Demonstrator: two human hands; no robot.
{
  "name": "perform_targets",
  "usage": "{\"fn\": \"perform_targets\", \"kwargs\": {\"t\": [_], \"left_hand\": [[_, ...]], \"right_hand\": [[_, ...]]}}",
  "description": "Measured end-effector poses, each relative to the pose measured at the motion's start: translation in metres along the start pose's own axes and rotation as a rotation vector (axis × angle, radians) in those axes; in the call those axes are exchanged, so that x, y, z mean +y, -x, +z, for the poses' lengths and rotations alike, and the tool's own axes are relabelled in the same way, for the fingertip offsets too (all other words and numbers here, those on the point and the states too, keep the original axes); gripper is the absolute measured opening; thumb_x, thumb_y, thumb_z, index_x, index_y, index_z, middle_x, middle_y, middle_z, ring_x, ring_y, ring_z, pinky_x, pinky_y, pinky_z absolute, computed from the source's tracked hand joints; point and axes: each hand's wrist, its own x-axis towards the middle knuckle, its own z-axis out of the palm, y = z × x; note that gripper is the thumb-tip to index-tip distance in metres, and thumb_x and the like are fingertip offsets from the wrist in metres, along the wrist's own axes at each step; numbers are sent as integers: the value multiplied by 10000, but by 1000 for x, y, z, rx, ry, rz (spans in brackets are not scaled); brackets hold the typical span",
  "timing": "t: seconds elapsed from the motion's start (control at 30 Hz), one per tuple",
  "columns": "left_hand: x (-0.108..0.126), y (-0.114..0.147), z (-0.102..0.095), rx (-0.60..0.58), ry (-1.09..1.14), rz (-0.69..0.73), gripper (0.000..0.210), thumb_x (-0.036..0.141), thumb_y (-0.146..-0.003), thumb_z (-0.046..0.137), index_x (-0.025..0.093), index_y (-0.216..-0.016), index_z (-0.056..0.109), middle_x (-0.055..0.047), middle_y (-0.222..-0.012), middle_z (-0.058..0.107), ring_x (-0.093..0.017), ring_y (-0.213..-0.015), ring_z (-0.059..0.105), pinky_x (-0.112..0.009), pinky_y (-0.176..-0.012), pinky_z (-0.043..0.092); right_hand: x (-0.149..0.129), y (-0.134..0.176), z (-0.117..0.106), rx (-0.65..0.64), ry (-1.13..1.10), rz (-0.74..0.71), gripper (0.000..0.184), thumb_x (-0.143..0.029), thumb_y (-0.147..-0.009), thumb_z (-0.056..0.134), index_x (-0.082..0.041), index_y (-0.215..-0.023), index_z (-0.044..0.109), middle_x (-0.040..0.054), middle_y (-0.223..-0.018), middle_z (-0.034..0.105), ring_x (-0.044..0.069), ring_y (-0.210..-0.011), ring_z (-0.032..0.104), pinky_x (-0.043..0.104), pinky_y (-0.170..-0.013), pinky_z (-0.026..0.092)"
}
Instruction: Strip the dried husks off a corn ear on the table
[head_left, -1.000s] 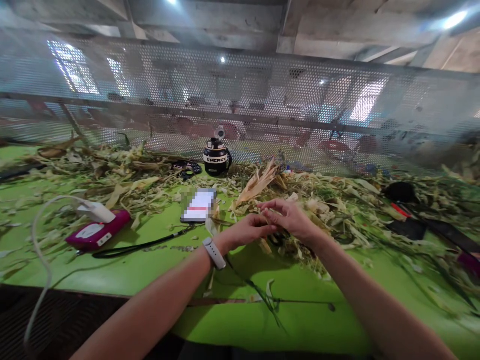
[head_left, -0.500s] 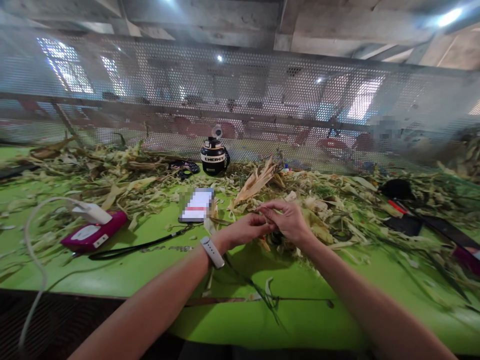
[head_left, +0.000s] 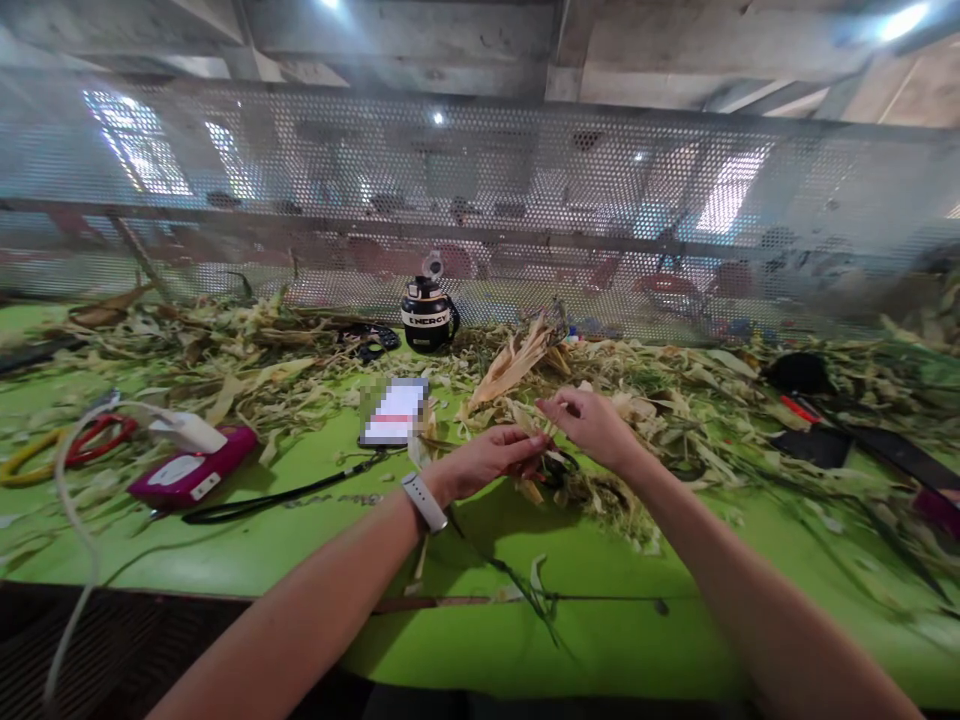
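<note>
My left hand [head_left: 499, 460], with a white band on its wrist, is closed in a pinch above the green table. Just to its right and slightly higher, my right hand [head_left: 592, 425] is also closed, thumb against fingers. A thin pale strip of husk [head_left: 551, 432] runs between the fingertips of both hands. Below them lie a dark looped piece and a tangle of pale, stringy husk [head_left: 611, 500], partly hidden by my hands. Beyond my hands, a tan bundle of dried corn husks [head_left: 517, 365] rests on the heap.
A phone [head_left: 394, 412] lies left of my hands, with a black strap [head_left: 285, 500] nearby. A black jug [head_left: 427, 320] stands behind. Farther left are a purple power strip [head_left: 195, 470] and a white cable [head_left: 86, 540]. Husk scraps [head_left: 262, 390] spread before a perforated screen [head_left: 480, 170].
My right hand has drawn slightly right and away from my left, showing the pale strip between them. Yellow and red loops now show at the far left.
</note>
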Motion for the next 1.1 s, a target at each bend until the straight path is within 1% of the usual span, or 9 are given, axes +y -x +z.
{"fn": "perform_targets", "kwargs": {"t": [0.23, 0.43, 0.5, 0.6, 0.73, 0.83, 0.97, 1.03, 1.1], "left_hand": [[6, 3, 2, 15, -39, 9, 308, 430, -640, 728, 137, -699, 657, 41, -535, 473, -59, -514, 386, -267, -657, 432], [3, 1, 0, 41, -29, 62, 346, 424, -621, 748, 142, -807, 673, -2, -666, 590, -77, -607, 499, -230, -637, 391], [2, -1, -2, 46, -59, 78, 346, 425, -639, 736, 138, -821, 666, 0, -647, 596, -82, -611, 510, -233, -648, 393], [1, -4, -7, 6, -135, 99, 366, 445, -655, 717, 125, -820, 654, 3, -607, 604, -83, -579, 513, -238, -633, 398], [3, -6, -9, 30, -185, 113, 398, 471, -647, 710, 119, -818, 637, 16, -555, 598, -80, -526, 506, -229, -573, 388], [5, -5, -8, 49, -187, 117, 360, 452, -657, 708, 120, -772, 624, 21, -532, 592, -72, -504, 496, -218, -550, 385], [5, -6, -8, 145, 13, 169, 336, 420, -659, 718, 138, -783, 584, 30, -517, 591, -80, -488, 517, -220, -553, 414], [5, -7, -8, 172, 120, 176, 338, 424, -686, 694, 137, -828, 584, 3, -561, 627, -105, -536, 566, -239, -601, 449], [6, -6, -7, 159, 176, 149, 343, 434, -724, 653, 131, -869, 589, -37, -636, 666, -135, -613, 612, -269, -670, 475]], "right_hand": [[1, -2, 7, 64, -72, 13, 482, -629, -751, 504, -188, -557, 476, -46, -461, 386, 93, -471, 346, 238, -476, 256], [9, -6, -6, 154, -530, 253, 552, -733, -729, 406, -196, -634, 496, -31, -471, 461, 101, -414, 415, 240, -430, 316], [10, -6, -7, 94, -510, 254, 535, -716, -728, 433, -192, -647, 506, -26, -490, 488, 103, -423, 440, 236, -434, 327], [10, -4, -1, -22, -359, 116, 469, -630, -704, 559, -188, -570, 475, -40, -454, 461, 88, -417, 402, 226, -436, 303], [9, -3, 7, 97, -263, 18, 424, -551, -745, 558, -183, -547, 484, -44, -438, 448, 80, -418, 368, 224, -442, 285], [7, -3, 7, 119, -313, 34, 457, -586, -749, 532, -186, -532, 490, -36, -428, 460, 85, -408, 383, 225, -433, 295], [5, -4, 1, 207, -484, 115, 504, -683, -713, 498, -190, -623, 549, -30, -447, 496, 101, -403, 427, 228, -424, 319], [5, -3, 0, 147, -457, 169, 566, -704, -753, 410, -182, -595, 566, -26, -412, 475, 103, -387, 430, 232, -426, 317], [5, -2, 1, 20, -348, 189, 613, -689, -794, 346, -175, -533, 555, -21, -379, 452, 100, -379, 430, 234, -435, 311]]}}
